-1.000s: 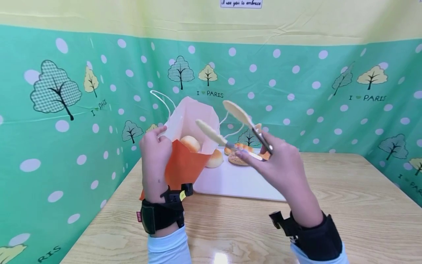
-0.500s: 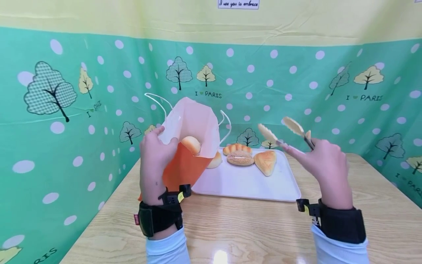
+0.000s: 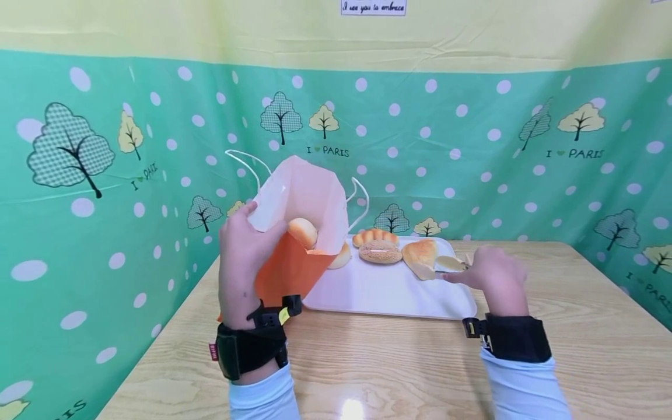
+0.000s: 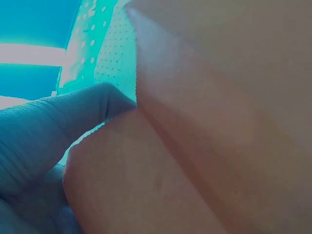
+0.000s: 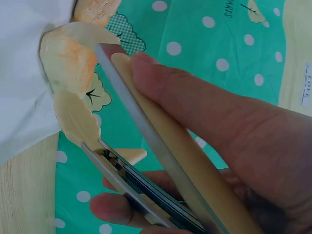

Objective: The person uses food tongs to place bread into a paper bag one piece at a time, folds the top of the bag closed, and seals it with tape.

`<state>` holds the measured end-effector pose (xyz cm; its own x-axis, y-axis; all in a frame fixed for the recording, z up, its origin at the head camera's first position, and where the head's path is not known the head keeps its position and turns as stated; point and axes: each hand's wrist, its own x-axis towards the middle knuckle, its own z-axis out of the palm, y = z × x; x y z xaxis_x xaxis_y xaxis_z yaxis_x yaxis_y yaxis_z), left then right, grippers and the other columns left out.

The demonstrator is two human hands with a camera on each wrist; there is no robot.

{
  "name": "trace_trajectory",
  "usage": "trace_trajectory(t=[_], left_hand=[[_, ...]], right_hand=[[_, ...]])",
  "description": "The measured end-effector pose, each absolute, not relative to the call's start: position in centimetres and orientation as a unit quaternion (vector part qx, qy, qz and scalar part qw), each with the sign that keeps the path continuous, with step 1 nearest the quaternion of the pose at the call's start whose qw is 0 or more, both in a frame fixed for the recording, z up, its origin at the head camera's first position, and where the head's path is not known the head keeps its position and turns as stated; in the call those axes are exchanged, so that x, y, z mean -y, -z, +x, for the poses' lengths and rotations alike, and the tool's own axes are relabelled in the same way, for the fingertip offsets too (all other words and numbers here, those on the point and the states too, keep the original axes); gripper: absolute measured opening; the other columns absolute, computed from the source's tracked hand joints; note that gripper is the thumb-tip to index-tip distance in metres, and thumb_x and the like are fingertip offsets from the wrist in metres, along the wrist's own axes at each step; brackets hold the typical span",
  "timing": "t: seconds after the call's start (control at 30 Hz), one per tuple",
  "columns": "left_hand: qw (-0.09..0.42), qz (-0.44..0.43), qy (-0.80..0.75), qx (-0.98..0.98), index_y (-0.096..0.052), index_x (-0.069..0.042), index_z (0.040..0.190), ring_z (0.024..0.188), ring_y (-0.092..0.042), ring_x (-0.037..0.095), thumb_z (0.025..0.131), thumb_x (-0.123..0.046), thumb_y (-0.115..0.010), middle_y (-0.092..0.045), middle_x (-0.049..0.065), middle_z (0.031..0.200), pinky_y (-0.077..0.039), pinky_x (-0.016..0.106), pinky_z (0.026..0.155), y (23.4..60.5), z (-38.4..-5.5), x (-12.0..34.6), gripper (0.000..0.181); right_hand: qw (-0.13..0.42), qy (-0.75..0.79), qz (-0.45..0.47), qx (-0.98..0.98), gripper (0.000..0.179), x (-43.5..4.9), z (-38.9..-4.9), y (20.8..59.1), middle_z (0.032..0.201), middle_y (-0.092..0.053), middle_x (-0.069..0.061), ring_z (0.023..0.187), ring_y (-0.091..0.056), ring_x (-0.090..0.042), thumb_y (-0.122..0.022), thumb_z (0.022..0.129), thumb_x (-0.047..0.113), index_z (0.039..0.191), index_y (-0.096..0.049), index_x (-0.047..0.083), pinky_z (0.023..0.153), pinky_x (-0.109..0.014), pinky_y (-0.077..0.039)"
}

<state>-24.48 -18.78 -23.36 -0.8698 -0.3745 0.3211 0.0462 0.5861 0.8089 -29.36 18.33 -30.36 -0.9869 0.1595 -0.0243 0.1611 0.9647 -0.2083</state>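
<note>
My left hand (image 3: 242, 251) grips the rim of an orange paper bag (image 3: 291, 271), its pale inside facing me. In the left wrist view, the thumb and a finger meet at the edge of the bag's wall (image 4: 131, 175). A round bun (image 3: 303, 232) sits at the bag's mouth. My right hand (image 3: 496, 274) holds metal tongs (image 5: 170, 146) with beige tips. Those tips reach either side of a triangular bread (image 3: 419, 254) at the tray's right side; whether both touch it is hard to tell.
The white tray (image 3: 367, 297) also bears a ridged roll (image 3: 375, 237), an oval crumbed bread (image 3: 380, 252) and another bun (image 3: 340, 257), partly hidden by the bag. White cord handles (image 3: 363, 201) stick out from the bag. A patterned curtain (image 3: 472, 175) hangs behind the wooden table (image 3: 388, 361).
With the tongs, my right hand first swung away from the bag to the right, then lowered to the triangular bread. The left hand keeps hold of the bag, nearly still.
</note>
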Motion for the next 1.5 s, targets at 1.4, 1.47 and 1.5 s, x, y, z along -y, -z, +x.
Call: trace_trajectory(t=[1.4, 1.47, 1.5], left_hand=[[0.224, 0.101, 0.437, 0.865, -0.033, -0.007, 0.145, 0.117, -0.04, 0.037, 0.081, -0.005, -0.044, -0.036, 0.018, 0.149, -0.038, 0.028, 0.049, 23.0, -24.5, 18.9, 0.064], [0.224, 0.1, 0.436, 0.866, -0.033, -0.007, 0.145, 0.118, -0.04, 0.037, 0.081, -0.006, -0.044, -0.035, 0.018, 0.149, -0.038, 0.028, 0.049, 23.0, -24.5, 18.9, 0.064], [0.223, 0.1, 0.436, 0.866, -0.033, -0.007, 0.145, 0.119, -0.04, 0.037, 0.082, -0.006, -0.044, -0.035, 0.018, 0.149, -0.039, 0.028, 0.05, 23.0, -24.5, 18.9, 0.064]], right_hand=[[0.068, 0.118, 0.01, -0.991, 0.099, -20.4, -28.3, 29.7, 0.083, -0.065, -0.009, 0.069, -0.052, -0.023, -0.067, 0.049, 0.076, 0.11, -0.067, -0.001, 0.057, -0.036, -0.044], [0.073, 0.125, 0.014, -0.989, 0.097, -20.5, -28.4, 29.7, 0.084, -0.065, -0.01, 0.07, -0.053, -0.024, -0.067, 0.05, 0.076, 0.109, -0.068, -0.001, 0.057, -0.036, -0.045], [0.078, 0.13, 0.016, -0.988, 0.095, -20.5, -28.4, 29.6, 0.083, -0.065, -0.01, 0.07, -0.053, -0.025, -0.066, 0.051, 0.075, 0.108, -0.068, -0.001, 0.056, -0.036, -0.045]])
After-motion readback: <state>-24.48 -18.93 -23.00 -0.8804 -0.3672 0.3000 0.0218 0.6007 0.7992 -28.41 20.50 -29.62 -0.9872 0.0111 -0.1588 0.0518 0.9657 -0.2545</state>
